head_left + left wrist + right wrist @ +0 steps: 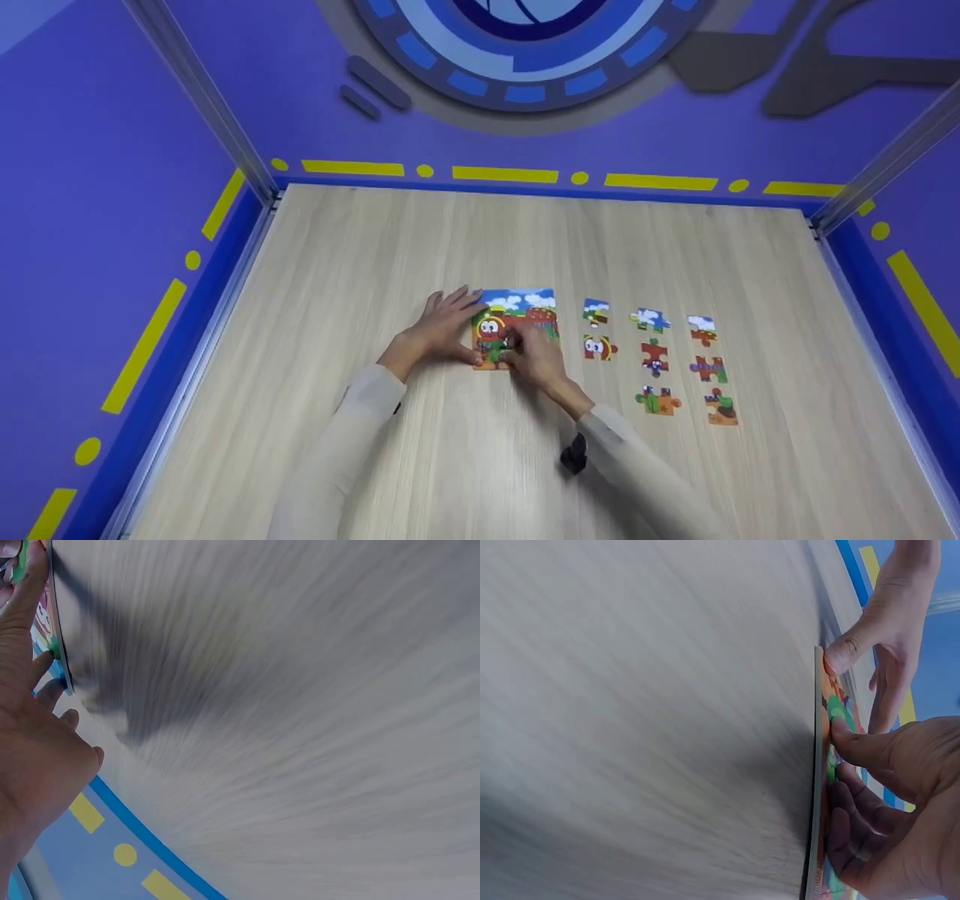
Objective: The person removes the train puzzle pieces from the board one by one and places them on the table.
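A puzzle board (pixel 517 301) with a cartoon picture lies on the wooden table. My left hand (pixel 442 330) rests along its left side, fingers spread, with the thumb at the lower left corner and fingertips on the upper left edge. Over the board's lower part, my right hand (pixel 536 360) has its thumb and fingers bent together and pinches a green puzzle piece (pixel 831 763) close over the picture. The fingers hide most of this piece. In the left wrist view, the left hand (pixel 34 735) reaches across the board's edge.
To the right lie several loose puzzle pieces in three columns, among them a face piece (pixel 598 347), a cloud piece (pixel 650 319) and a green and orange piece (pixel 658 401). Blue printed walls (pixel 480 142) bound the table (pixel 360 247) at back and sides.
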`<control>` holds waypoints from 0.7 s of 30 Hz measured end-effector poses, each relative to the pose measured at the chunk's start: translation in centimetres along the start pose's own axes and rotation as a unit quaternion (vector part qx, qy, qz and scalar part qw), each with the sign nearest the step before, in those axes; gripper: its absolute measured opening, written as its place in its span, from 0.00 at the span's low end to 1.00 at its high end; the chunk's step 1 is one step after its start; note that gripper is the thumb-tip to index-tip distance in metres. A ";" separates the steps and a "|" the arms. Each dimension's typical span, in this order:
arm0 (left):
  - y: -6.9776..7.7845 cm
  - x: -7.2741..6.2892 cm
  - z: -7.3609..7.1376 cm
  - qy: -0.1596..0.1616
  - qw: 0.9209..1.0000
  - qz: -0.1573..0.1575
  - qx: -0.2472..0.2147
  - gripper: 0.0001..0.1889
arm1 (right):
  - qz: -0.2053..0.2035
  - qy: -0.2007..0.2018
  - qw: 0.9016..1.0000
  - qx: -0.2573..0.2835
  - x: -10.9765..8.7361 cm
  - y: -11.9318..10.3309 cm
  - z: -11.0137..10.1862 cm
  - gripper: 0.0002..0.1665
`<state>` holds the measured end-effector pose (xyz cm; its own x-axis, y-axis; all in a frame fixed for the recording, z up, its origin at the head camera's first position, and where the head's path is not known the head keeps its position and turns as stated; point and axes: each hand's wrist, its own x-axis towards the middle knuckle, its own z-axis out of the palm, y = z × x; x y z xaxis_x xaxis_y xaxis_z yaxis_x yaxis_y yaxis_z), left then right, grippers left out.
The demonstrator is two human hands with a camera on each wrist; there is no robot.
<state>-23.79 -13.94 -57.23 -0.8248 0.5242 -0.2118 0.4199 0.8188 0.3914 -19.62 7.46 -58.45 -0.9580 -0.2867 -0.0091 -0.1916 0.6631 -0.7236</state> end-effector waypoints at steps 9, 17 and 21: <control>0.1 0.0 0.0 -0.002 1.000 -0.003 0.013 0.54 | -0.059 0.032 0.997 0.045 -0.8 0.6 0.7 0.14; 0.4 0.0 -0.2 -0.004 1.000 0.004 0.017 0.54 | -0.108 0.053 0.992 0.041 -1.2 1.1 1.1 0.14; 0.4 0.0 -0.2 -0.002 1.000 0.002 0.016 0.54 | -0.110 0.047 0.991 0.063 -1.3 1.1 0.8 0.15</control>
<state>-23.73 -13.62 -56.91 -0.8215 0.5282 -0.2148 0.4351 0.8242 0.3626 -18.38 8.05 -59.82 -0.9127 -0.3454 0.2185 -0.3756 0.4982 -0.7815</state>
